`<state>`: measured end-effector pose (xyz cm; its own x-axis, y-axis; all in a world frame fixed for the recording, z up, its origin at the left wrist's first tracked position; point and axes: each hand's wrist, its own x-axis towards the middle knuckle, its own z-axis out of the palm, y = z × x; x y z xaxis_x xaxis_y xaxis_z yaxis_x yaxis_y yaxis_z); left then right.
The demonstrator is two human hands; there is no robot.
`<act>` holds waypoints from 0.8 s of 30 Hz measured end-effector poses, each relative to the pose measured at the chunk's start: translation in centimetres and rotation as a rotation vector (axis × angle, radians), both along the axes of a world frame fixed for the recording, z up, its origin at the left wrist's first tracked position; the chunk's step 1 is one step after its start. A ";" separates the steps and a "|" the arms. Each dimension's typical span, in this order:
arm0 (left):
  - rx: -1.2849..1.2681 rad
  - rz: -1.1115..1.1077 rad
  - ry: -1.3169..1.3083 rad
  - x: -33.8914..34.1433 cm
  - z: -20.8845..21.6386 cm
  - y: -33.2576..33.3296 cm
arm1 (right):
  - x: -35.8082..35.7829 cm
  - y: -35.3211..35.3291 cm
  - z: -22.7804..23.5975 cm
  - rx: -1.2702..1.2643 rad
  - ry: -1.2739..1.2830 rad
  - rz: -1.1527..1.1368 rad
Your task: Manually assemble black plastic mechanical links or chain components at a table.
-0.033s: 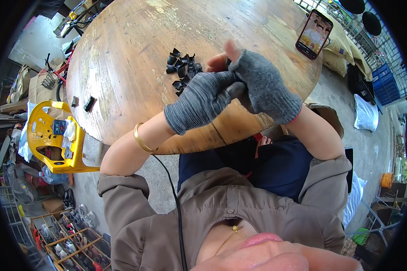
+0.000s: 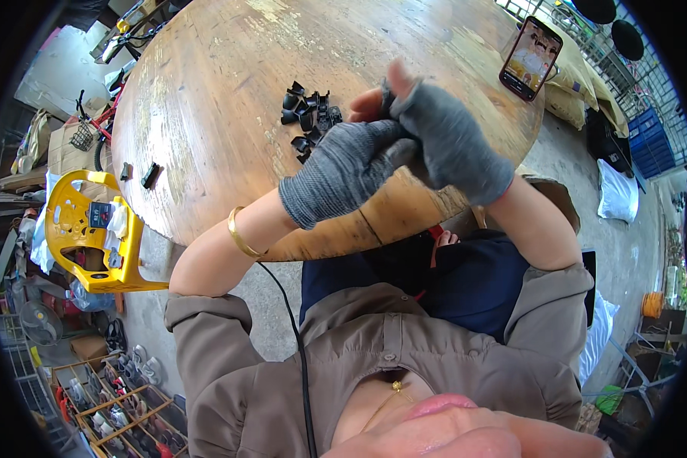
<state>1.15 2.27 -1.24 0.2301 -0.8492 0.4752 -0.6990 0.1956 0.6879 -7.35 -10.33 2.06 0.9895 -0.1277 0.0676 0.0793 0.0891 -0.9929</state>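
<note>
My left hand point(image 2: 337, 166), in a grey striped fingerless glove, is closed just above the table's near edge. Pressed against it is my right hand point(image 2: 459, 145), in a plain grey glove, its fingers bent toward the left one. A bare fingertip of the right hand points up and is blurred. Something dark shows between the hands, but the gloves cover most of it and I cannot make out what it is. Beyond my left hand lies a loose pile of small curved black plastic pieces point(image 2: 305, 114), partly hidden by the glove.
The round worn wooden table point(image 2: 229, 69) carries a propped phone point(image 2: 530, 58) at far right and two small black parts point(image 2: 151, 175) at left. A yellow plastic chair point(image 2: 84, 259) stands left of it. A black cable point(image 2: 286, 305) hangs by my left arm.
My right hand has tilted and shifted slightly, its raised fingertip moving a little to the right. The left hand stays nearly in place.
</note>
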 end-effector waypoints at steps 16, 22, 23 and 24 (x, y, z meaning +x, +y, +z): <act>0.017 0.313 -0.293 1.6 1.4 1.0 | 2.0 -4.7 -2.1 -1.304 -0.418 -0.063; 0.577 0.010 0.366 5.2 3.8 1.7 | 3.6 -3.2 -2.3 -1.095 -0.610 -0.147; 0.534 0.091 0.364 5.4 3.9 1.8 | 4.0 -3.5 -2.7 -1.096 -0.611 -0.150; 0.488 0.172 0.362 5.7 4.0 1.9 | 4.4 -3.9 -3.0 -1.115 -0.448 -0.136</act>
